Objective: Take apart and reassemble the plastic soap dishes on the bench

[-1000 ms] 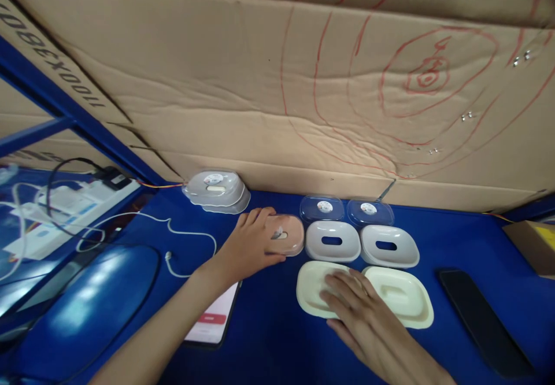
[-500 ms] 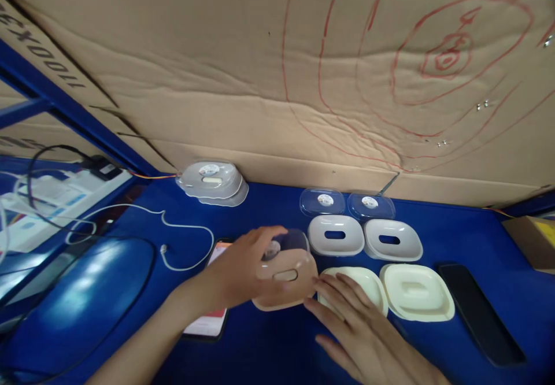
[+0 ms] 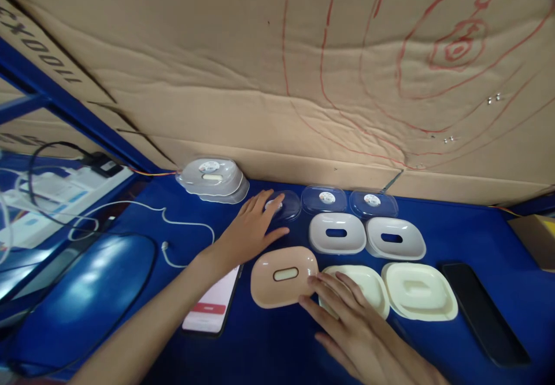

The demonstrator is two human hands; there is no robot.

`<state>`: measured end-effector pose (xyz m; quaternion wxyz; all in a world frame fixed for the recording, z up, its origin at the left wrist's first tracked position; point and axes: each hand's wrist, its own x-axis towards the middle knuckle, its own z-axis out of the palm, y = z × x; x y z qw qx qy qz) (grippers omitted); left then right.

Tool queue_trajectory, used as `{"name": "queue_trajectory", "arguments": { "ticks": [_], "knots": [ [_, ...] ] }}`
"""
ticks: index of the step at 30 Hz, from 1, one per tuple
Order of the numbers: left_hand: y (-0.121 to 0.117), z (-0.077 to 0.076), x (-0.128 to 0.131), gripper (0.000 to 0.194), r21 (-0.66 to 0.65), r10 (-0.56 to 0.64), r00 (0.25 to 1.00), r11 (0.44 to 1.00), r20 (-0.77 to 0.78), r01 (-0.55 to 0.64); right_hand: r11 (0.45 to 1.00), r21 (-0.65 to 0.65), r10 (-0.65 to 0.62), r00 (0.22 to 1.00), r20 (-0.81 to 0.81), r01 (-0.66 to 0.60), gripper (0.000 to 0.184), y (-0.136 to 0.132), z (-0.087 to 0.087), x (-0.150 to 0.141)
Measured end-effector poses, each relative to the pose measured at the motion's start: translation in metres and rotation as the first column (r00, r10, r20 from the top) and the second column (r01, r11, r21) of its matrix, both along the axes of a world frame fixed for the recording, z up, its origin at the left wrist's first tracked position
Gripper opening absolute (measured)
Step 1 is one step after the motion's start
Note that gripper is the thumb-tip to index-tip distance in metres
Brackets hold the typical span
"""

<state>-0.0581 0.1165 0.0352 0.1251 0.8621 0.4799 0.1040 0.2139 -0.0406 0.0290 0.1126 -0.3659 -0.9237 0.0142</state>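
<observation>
Left hand [image 3: 245, 229], fingers spread and clamped on nothing, rests at a clear lid [image 3: 291, 206] — off the peach dish [image 3: 284, 295], which lies uncovered in front; right hand [image 3: 353, 321], loosely open, touches the dish's rim — over a cream tray [image 3: 373, 292].

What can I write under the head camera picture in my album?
Left hand at a clear lid, right hand by a peach dish, near white dishes and cream dishes.
</observation>
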Motion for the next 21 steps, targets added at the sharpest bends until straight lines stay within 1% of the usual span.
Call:
{"name": "queue_trajectory", "arguments": {
  "ticks": [1, 2, 3, 4, 5, 7, 9, 10, 11, 13, 14, 15, 16, 17, 19, 21],
  "knots": [
    [-0.016, 0.002, -0.002, 0.069, -0.014, -0.017, 1.000, 1.000, 0.009, 0.018, 1.000, -0.002, -0.003, 1.000, -0.005, 0.003, 0.049, 0.000, 0.000, 0.000],
    [-0.034, 0.003, -0.003, 0.074, -0.052, -0.063, 0.998, 0.997, 0.020, 0.064, 1.000, -0.002, -0.008, 1.000, -0.013, 0.008, 0.049, 0.000, 0.000, 0.000],
    [-0.051, 0.004, -0.004, 0.089, -0.106, -0.131, 0.989, 0.985, 0.066, 0.138, 1.000, 0.000, -0.015, 1.000, -0.022, 0.015, 0.048, 0.000, 0.000, 0.000],
    [-0.066, 0.005, -0.004, 0.103, -0.130, -0.179, 0.979, 0.973, 0.097, 0.191, 1.000, 0.007, -0.021, 0.999, -0.034, 0.021, 0.047, 0.000, 0.001, -0.001],
    [-0.078, 0.006, -0.002, 0.102, -0.163, -0.201, 0.976, 0.963, 0.087, 0.213, 0.999, 0.019, -0.026, 0.999, -0.047, 0.027, 0.046, 0.000, 0.003, -0.001],
    [-0.094, 0.008, 0.001, 0.086, -0.179, -0.114, 0.988, 0.975, 0.101, 0.131, 0.998, 0.051, -0.024, 0.997, -0.070, 0.028, 0.044, 0.000, 0.006, -0.002],
    [-0.096, 0.013, 0.004, 0.076, -0.264, -0.018, 0.984, 0.962, 0.176, 0.065, 0.995, 0.096, -0.010, 0.996, -0.086, 0.018, 0.044, -0.001, 0.007, -0.003],
    [-0.094, 0.016, 0.004, 0.072, -0.338, 0.036, 0.973, 0.940, 0.227, 0.044, 0.993, 0.121, -0.003, 0.996, -0.091, 0.014, 0.044, -0.002, 0.007, -0.004],
    [-0.091, 0.019, 0.004, 0.067, -0.428, 0.096, 0.956, 0.903, 0.279, 0.034, 0.989, 0.144, -0.001, 0.996, -0.093, 0.015, 0.044, -0.002, 0.006, -0.005],
    [-0.085, 0.024, 0.002, 0.053, -0.603, 0.223, 0.901, 0.796, 0.372, 0.052, 0.983, 0.183, -0.009, 0.996, -0.088, 0.025, 0.047, -0.003, 0.003, -0.006],
    [-0.082, 0.026, 0.001, 0.048, -0.668, 0.275, 0.871, 0.740, 0.408, 0.078, 0.981, 0.192, -0.014, 0.996, -0.084, 0.030, 0.048, -0.003, 0.001, -0.006],
    [-0.081, 0.027, 0.000, 0.046, -0.709, 0.313, 0.843, 0.696, 0.438, 0.110, 0.980, 0.196, -0.016, 0.997, -0.082, 0.032, 0.049, -0.003, -0.001, -0.007],
    [-0.080, 0.027, 0.000, 0.046, -0.732, 0.335, 0.822, 0.667, 0.460, 0.138, 0.979, 0.200, -0.015, 0.996, -0.083, 0.032, 0.049, -0.004, -0.003, -0.007],
    [-0.081, 0.027, 0.000, 0.046, -0.744, 0.343, 0.811, 0.649, 0.474, 0.160, 0.979, 0.204, -0.012, 0.996, -0.085, 0.030, 0.050, -0.004, -0.006, -0.007],
    [-0.083, 0.025, 0.001, 0.046, -0.752, 0.329, 0.813, 0.632, 0.480, 0.188, 0.974, 0.224, -0.014, 0.995, -0.102, 0.036, 0.050, -0.005, -0.009, -0.008],
    [-0.087, 0.023, 0.003, 0.047, -0.750, 0.311, 0.825, 0.634, 0.472, 0.190, 0.967, 0.247, -0.030, 0.993, -0.116, 0.058, 0.050, -0.006, -0.012, -0.008]
  ]
}}
